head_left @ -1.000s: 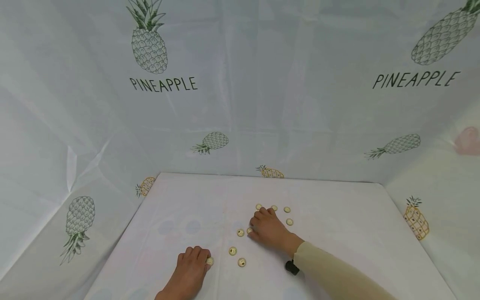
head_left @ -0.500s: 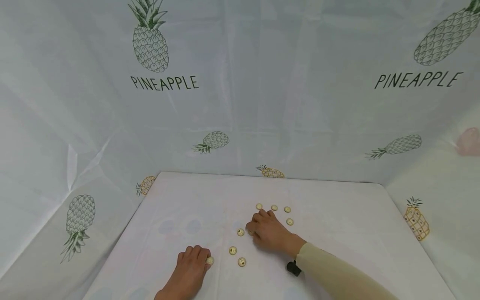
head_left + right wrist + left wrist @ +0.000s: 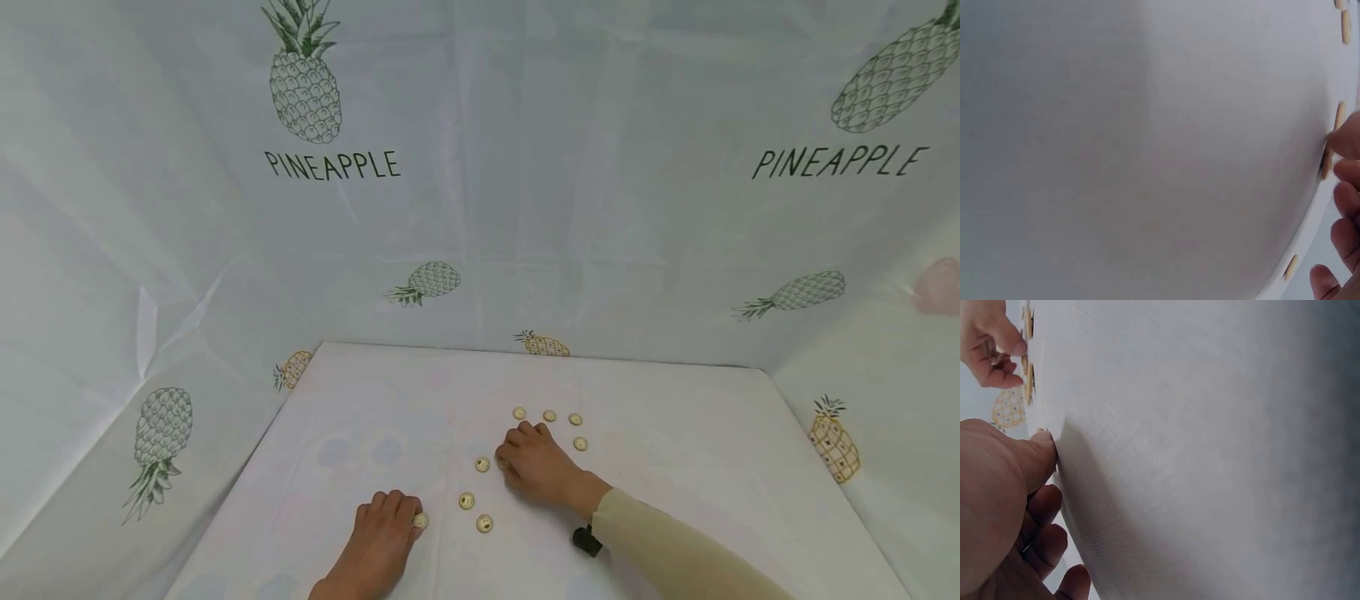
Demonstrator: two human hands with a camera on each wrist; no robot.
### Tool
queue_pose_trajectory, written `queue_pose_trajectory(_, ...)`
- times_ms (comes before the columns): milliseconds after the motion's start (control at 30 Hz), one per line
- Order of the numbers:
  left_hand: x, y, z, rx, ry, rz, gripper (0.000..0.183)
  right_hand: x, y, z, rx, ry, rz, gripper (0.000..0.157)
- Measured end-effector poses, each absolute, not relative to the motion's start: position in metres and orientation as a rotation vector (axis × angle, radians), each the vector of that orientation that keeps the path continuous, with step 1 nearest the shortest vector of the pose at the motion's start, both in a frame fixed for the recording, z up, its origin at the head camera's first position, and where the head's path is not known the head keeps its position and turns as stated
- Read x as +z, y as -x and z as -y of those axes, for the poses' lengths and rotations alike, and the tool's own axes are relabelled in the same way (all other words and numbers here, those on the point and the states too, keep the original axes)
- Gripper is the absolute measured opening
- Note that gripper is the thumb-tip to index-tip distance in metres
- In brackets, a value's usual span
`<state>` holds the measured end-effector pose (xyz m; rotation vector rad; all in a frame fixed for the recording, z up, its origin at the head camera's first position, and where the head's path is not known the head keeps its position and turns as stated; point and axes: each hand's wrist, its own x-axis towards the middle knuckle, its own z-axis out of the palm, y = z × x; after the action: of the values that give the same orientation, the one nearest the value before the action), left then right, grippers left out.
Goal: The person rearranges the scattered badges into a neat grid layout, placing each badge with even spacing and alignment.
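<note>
Pinching one button [image 3: 501, 461] off the table [image 3: 675, 467], the right hand [image 3: 536, 467] curls its fingertips around it, just right of the loose button [image 3: 482, 464]. Left hand [image 3: 382, 533], nearer than that one, presses another button [image 3: 420, 521] under curled fingers. Next probably needs a clean lift.

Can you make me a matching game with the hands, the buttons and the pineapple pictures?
Things:
1. left hand
2. right hand
3. row of three buttons
4. big pineapple print

Places:
A. on the cloth wall above the word PINEAPPLE
B. just beyond the right hand's fingers
C. thumb against one button at the near edge
D. mid-table, over a button

Pairs: 1-C, 2-D, 3-B, 4-A
</note>
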<state>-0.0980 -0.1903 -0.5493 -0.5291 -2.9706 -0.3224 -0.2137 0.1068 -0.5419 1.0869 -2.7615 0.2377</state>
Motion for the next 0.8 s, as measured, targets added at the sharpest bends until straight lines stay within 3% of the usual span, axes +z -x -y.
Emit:
queue_pose_trajectory(167,-0.5496,0.0985,0.1912,-0.315,0.535,2.974,0.025,-0.5415,0.2131,-0.1124,0.304,-1.058,2.784,0.018)
queue_pose_trajectory(800,-0.5489,0.0980,0.1898,-0.305,0.528,2.975,0.025,-0.5449,0.2164,-0.1152,0.329,-1.071,2.798,0.019)
